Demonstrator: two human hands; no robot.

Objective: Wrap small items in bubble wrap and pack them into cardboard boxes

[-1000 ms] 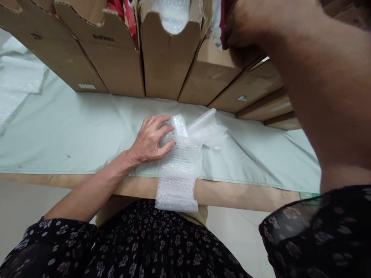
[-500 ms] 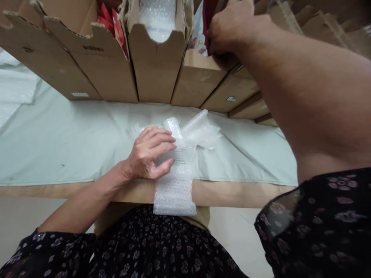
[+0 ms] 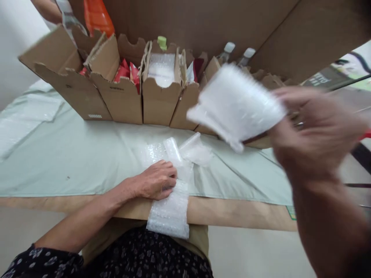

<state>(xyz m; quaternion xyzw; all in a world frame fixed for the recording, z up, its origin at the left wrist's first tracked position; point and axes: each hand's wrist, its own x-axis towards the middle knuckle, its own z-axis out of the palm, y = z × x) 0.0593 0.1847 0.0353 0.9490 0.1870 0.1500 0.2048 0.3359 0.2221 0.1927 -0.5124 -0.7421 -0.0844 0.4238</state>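
Raised on the right, my right hand point(image 3: 313, 127) grips a white packet point(image 3: 237, 102), both smeared by motion, above the front of the cardboard boxes. My left hand point(image 3: 160, 180) rests near the table's front edge with its fingers curled on a strip of bubble wrap point(image 3: 172, 208). That strip hangs over the wooden edge toward my lap. Beyond my fingers lie a small rolled piece of bubble wrap point(image 3: 173, 151) and a crumpled clear piece point(image 3: 197, 150).
Cardboard boxes point(image 3: 160, 102) stand in a row along the back, holding red packets point(image 3: 123, 71), folded bubble wrap point(image 3: 162, 69) and bottles point(image 3: 228, 50). More bubble wrap point(image 3: 31, 112) lies at the far left of the green cloth point(image 3: 95, 154). A person's arm point(image 3: 48, 11) shows top left.
My right hand has come out of the boxes, now holding the white packet. My left hand's fingers have curled in on the bubble wrap. The view has shifted, showing more behind the boxes.
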